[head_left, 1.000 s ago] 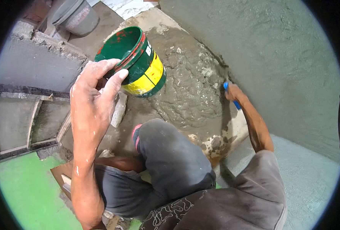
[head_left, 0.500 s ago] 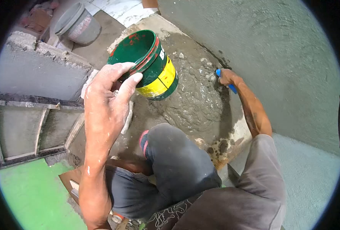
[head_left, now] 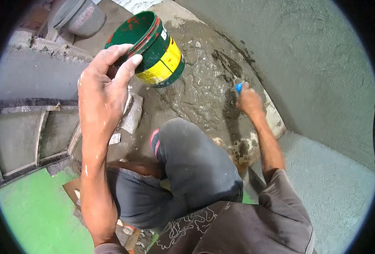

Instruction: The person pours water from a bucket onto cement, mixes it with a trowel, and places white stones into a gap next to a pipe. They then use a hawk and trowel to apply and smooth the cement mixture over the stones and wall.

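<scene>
My left hand [head_left: 107, 80] pinches the rim of a small green bucket [head_left: 164, 63] with a yellow label, holding it tilted above the mortar. Red smears mark the bucket's rim and inner wall; its bottom inside is hidden. Closed round the blue handle of a trowel [head_left: 230, 65] is my right hand [head_left: 250, 100]. The mortar-coated blade points away from me and lies at the right side of the wet grey mortar [head_left: 204, 97], near the wall. Pale dried splashes cover the fingers of my left hand.
A rough grey plastered wall [head_left: 314, 63] rises on the right. At the upper left stands a larger grey bucket [head_left: 88, 19] beyond a low block wall [head_left: 35, 76]. Broken pale chunks [head_left: 132, 114] lie left of my bent knee [head_left: 191, 144]. Green flooring [head_left: 39, 211] spans the lower left.
The green bucket has shifted up and left in view. My right hand has turned the trowel, so its blade now shows, pointing away from me. More of the pale chunks shows.
</scene>
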Motion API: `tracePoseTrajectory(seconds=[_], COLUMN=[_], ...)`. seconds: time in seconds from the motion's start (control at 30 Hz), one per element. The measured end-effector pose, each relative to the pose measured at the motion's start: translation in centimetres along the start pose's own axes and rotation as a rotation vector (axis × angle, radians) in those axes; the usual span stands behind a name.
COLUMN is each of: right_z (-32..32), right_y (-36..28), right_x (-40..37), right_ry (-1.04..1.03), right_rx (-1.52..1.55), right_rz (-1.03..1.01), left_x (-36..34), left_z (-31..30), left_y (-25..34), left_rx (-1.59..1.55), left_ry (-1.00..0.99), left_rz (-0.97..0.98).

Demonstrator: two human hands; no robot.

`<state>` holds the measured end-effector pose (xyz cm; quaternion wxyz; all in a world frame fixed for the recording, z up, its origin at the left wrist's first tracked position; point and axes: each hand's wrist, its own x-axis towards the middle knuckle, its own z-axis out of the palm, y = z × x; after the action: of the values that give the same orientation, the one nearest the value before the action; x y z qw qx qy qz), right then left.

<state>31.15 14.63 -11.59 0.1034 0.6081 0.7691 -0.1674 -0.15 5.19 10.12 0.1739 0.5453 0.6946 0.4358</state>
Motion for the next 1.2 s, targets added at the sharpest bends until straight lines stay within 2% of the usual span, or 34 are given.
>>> tracePoseTrajectory(seconds=[0.07, 0.1, 0.2, 0.23, 0.33, 0.43, 0.53, 0.6, 0.67, 0.73, 0.8, 0.87, 0.93, 1.0, 1.07, 1.2], right_z=[2.6, 5.5, 2.5, 0.5, 1.2, 6.6, 5.1, 4.9, 8.8, 10.2, 9.8, 13.3, 13.1, 12.2, 14.8, 15.7], right_y=[-1.3, -0.5, 0.3, -0.4, -1.6, 0.9, 2.0, 3.3, 6.1, 7.5, 8.1, 9.1, 8.0, 5.9, 6.0, 6.7], right_x=[0.5, 1.2, 1.2, -0.2, -1.7, -0.5, -6.5, -12.7, -18.3, -23.2, -25.7, -25.6, -24.7, -20.3, -17.2, -12.4], right_ry=[0.008, -0.039, -0.215, -0.190, -0.041, -0.144, -0.091, -0.151, -0.143, -0.411, -0.793, -0.812, -0.875, -0.986, -1.071, -1.021], right_rx=[0.046, 0.059, -0.020, -0.040, 0.056, 0.066, 0.153, 0.348, 0.483, 0.623, 0.843, 0.886, 0.965, 1.083, 0.939, 0.703], right_rz=[0.074, -0.005, -0.091, -0.044, 0.047, -0.032, 0.144, 0.239, 0.260, 0.337, 0.467, 0.250, 0.151, 0.130, 0.154, 0.048], left_x=[0.5, 0.6, 0.8, 0.9, 0.9, 0.7, 0.7, 0.0, 0.3, 0.0, 0.1, -0.1, -0.3, -0.5, -0.8, -1.0], left_z=[0.0, 0.2, 0.3, 0.4, 0.5, 0.7, 0.4, -0.1, -0.4, -0.1, -0.4, -0.7, -0.5, -1.0, -1.1, -1.7], left_y=[-0.2, 0.0, 0.3, 0.2, 0.1, 0.8, 1.2, 0.6, 0.4, 0.5, 0.4, -0.4, -0.4, -0.7, -0.5, -1.0], left_rx=[-0.008, 0.015, 0.050, 0.048, 0.027, 0.022, 0.082, 0.024, 0.045, 0.043, 0.058, 0.051, 0.021, 0.058, 0.068, 0.060], left_ry=[0.003, 0.015, 0.010, 0.011, 0.014, 0.003, -0.015, -0.053, -0.057, -0.040, -0.061, -0.070, -0.035, -0.037, -0.038, -0.049], left_rz=[0.018, 0.004, 0.025, 0.036, 0.043, 0.045, 0.026, -0.022, -0.060, -0.081, -0.107, -0.109, -0.142, -0.119, -0.122, -0.127])
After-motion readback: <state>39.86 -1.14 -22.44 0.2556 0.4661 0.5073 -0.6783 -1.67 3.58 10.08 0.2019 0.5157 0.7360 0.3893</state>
